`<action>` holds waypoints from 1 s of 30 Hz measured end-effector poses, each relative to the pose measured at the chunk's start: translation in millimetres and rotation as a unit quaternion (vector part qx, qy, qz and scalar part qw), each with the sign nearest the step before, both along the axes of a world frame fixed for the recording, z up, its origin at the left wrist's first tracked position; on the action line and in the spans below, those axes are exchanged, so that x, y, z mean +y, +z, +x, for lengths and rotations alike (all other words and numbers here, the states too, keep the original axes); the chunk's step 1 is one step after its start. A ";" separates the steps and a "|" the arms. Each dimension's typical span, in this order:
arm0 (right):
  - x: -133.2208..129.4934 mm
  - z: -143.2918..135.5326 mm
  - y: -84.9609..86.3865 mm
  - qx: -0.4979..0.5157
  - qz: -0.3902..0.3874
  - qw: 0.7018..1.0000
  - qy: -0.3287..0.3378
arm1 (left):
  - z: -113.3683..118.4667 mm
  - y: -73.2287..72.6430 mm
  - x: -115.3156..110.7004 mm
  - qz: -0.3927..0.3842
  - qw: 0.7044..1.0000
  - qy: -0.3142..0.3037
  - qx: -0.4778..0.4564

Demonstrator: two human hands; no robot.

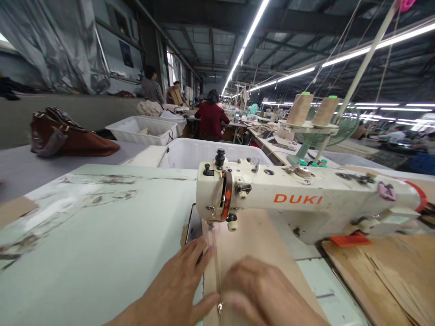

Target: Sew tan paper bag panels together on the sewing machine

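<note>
Beige material lies under the head of a white sewing machine marked DUKI. A narrow strip that looks like a zipper runs along it toward the needle area. My left hand rests on the left edge of the material, fingers stretched forward close to the presser foot, thumb beside a small metal zipper pull. My right hand is curled over the material just right of the strip. Its fingertips are blurred and partly hidden, so whatever they pinch cannot be made out.
A worn pale green tabletop spreads left. Brown sheets lie at right. Behind the machine stand a white bin, thread cones and a green fan. A brown bag sits far left; a person in dark red sits ahead.
</note>
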State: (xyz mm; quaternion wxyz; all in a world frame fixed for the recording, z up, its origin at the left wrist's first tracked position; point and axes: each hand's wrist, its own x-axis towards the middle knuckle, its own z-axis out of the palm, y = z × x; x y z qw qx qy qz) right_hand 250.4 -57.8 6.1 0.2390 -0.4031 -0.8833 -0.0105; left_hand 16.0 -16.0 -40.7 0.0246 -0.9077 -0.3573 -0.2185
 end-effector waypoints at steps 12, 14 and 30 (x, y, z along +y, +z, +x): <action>49.1 -19.9 -37.9 -0.107 -0.010 0.989 -0.101 | -5.9 6.6 7.5 0.031 0.998 -0.033 0.048; 48.9 -18.7 -35.2 -0.105 -0.016 0.990 -0.096 | -5.4 8.1 7.9 0.031 0.998 -0.037 0.042; -0.5 -10.9 8.0 -0.067 -0.072 0.993 -0.064 | -2.2 17.4 7.0 -0.025 0.996 -0.045 0.069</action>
